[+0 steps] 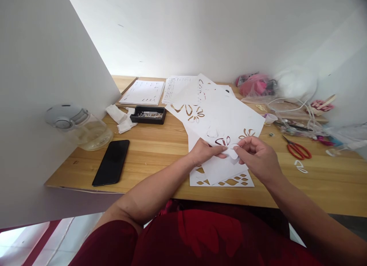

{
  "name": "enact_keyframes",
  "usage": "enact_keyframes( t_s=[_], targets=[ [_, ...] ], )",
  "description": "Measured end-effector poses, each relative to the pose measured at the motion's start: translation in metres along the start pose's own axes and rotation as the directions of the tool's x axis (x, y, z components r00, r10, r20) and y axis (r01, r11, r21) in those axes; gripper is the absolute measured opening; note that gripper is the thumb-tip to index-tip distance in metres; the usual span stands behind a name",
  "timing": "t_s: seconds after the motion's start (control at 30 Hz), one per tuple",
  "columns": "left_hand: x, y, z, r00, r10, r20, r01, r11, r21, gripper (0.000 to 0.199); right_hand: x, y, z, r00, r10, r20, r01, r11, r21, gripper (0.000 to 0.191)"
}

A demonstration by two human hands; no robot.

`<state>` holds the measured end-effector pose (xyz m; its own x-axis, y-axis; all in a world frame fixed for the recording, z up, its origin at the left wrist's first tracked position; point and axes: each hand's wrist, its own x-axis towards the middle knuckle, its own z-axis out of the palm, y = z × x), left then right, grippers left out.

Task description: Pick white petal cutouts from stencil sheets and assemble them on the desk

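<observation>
A large white paper sheet (229,113) with flower-shaped cut-outs lies over other papers, its near part raised between my hands. My left hand (205,152) is closed on the sheet's near part, thumb on top. My right hand (259,157) pinches a small white paper piece (234,152) with a rounded edge, between thumb and fingers beside my left thumb. Whether that piece is still joined to the sheet I cannot tell. Below them, another white sheet (223,172) rests on a stencil-like paper (197,180) with leaf-shaped holes.
Red-handled scissors (299,150) and thin paper scraps (300,167) lie at right, before plastic bags (295,82) and a cable. At left are a black phone (111,162), a clear bottle (91,132), crumpled tissue (122,118) and a black tray (148,115) of small items.
</observation>
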<state>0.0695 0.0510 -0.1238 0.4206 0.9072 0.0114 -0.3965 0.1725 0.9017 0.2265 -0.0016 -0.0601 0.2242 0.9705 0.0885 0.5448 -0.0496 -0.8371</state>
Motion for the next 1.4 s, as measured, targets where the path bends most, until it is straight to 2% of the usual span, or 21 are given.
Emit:
enact_keyframes(
  t_s=[0.17,0.37,0.67,0.77,0.83,1.07,1.4],
  targets=[
    [0.001,-0.003,-0.002,1.000,0.012,0.004,-0.012,1.000,0.008,0.040,-0.002,0.001,0.000,1.000,-0.029,-0.002,0.030,0.999,0.015,0.016],
    [0.000,0.000,-0.001,1.000,0.000,-0.020,0.000,1.000,0.013,0.041,-0.002,0.002,-0.003,0.999,-0.004,0.043,0.003,0.999,0.040,0.017],
    [-0.001,0.001,0.002,0.999,-0.026,-0.041,0.026,1.000,-0.018,0.037,-0.001,0.006,-0.001,0.999,-0.038,0.005,0.037,0.999,0.033,0.018],
    [-0.001,0.003,0.003,0.997,-0.041,-0.065,0.039,0.999,-0.028,0.035,-0.003,0.007,-0.003,0.999,-0.030,0.037,0.028,0.999,0.045,0.021],
    [-0.002,0.005,0.003,0.995,-0.052,-0.079,0.051,0.999,-0.017,0.035,-0.005,0.007,-0.004,0.998,-0.034,0.053,0.033,0.999,0.025,0.023],
    [-0.003,0.007,0.005,0.998,-0.021,-0.065,0.020,1.000,-0.012,0.036,-0.013,0.011,-0.006,0.988,-0.154,-0.020,0.147,0.968,-0.206,0.018],
    [-0.003,0.003,0.004,0.999,-0.018,-0.048,0.017,1.000,-0.002,0.037,-0.018,0.000,-0.003,0.989,-0.136,-0.053,0.126,0.979,-0.159,0.015]
  ],
)
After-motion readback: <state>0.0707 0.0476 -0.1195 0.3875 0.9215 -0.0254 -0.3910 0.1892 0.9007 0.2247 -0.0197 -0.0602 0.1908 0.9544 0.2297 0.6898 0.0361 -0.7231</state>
